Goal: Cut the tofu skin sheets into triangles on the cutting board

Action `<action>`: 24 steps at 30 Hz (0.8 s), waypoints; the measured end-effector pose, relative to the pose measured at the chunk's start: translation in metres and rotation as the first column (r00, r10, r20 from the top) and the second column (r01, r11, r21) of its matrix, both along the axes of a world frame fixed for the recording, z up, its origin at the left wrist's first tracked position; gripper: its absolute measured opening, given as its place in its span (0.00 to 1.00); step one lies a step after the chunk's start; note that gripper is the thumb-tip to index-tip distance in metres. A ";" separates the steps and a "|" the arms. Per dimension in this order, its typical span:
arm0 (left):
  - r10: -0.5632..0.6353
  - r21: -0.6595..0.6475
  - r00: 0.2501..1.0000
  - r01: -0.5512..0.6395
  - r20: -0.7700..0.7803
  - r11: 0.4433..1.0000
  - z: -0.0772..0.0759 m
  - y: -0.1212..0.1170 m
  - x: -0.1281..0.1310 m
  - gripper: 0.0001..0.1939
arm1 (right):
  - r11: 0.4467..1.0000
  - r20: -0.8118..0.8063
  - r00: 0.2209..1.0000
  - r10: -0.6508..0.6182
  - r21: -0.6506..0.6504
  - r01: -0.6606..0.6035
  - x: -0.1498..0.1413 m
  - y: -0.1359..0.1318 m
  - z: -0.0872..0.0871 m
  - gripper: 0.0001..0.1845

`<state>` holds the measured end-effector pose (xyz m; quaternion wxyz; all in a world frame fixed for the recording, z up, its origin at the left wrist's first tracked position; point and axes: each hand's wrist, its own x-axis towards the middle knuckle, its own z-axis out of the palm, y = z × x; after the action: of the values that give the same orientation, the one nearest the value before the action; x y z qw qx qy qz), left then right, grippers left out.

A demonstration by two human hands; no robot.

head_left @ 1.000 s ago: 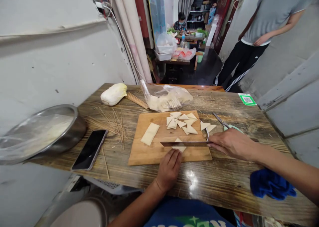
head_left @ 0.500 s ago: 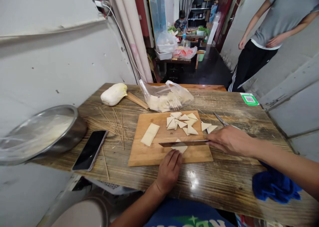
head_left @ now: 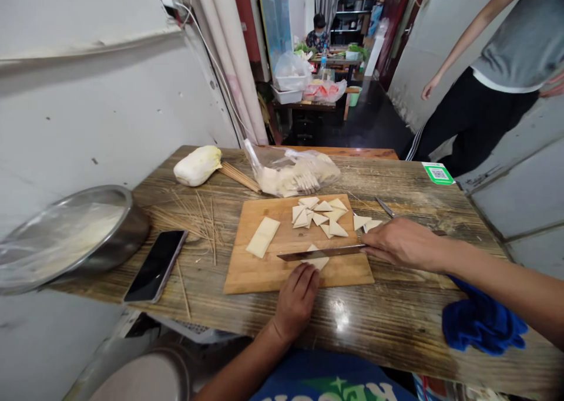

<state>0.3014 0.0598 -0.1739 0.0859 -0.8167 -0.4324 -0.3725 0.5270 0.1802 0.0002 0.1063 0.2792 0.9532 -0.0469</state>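
My right hand (head_left: 403, 242) grips the handle of a long knife (head_left: 324, 252), whose blade lies across a pale tofu-skin piece (head_left: 318, 262) near the front of the wooden cutting board (head_left: 264, 272). My left hand (head_left: 297, 298) rests at the board's front edge, its fingertips pressed on that piece. A pile of cut triangles (head_left: 321, 215) lies at the board's far right. One uncut rectangle (head_left: 263, 236) sits on the left half.
A steel bowl covered with film (head_left: 66, 236) and a black phone (head_left: 156, 265) are at the left. Loose skewers (head_left: 200, 216), a cabbage (head_left: 197, 165), a plastic bag (head_left: 293, 172), scissors (head_left: 385, 207) and a blue cloth (head_left: 482, 323) share the table. A person in grey (head_left: 497, 66) stands at the right.
The knife blade has tilted slightly and shifted a little left over the piece. The person in grey has walked nearer, to the right. My left hand has hardly moved.
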 end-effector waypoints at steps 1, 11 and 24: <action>0.000 -0.001 1.000 0.000 0.001 1.000 0.000 0.000 0.000 0.16 | 1.000 0.006 1.000 -0.001 0.000 0.001 0.000 0.000 0.000 0.14; 0.001 0.000 1.000 -0.001 0.004 1.000 -0.002 0.000 0.000 0.15 | 0.999 0.030 0.999 0.029 0.025 -0.030 0.000 0.004 -0.004 0.13; -0.011 0.002 1.000 0.011 -0.005 1.000 -0.002 0.001 -0.001 0.15 | 0.999 0.090 0.996 0.012 0.035 -0.015 -0.004 0.005 -0.011 0.14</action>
<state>0.3007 0.0605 -0.1757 0.0857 -0.8197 -0.4275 -0.3714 0.5229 0.1855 -0.0104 0.1443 0.2765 0.9500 -0.0167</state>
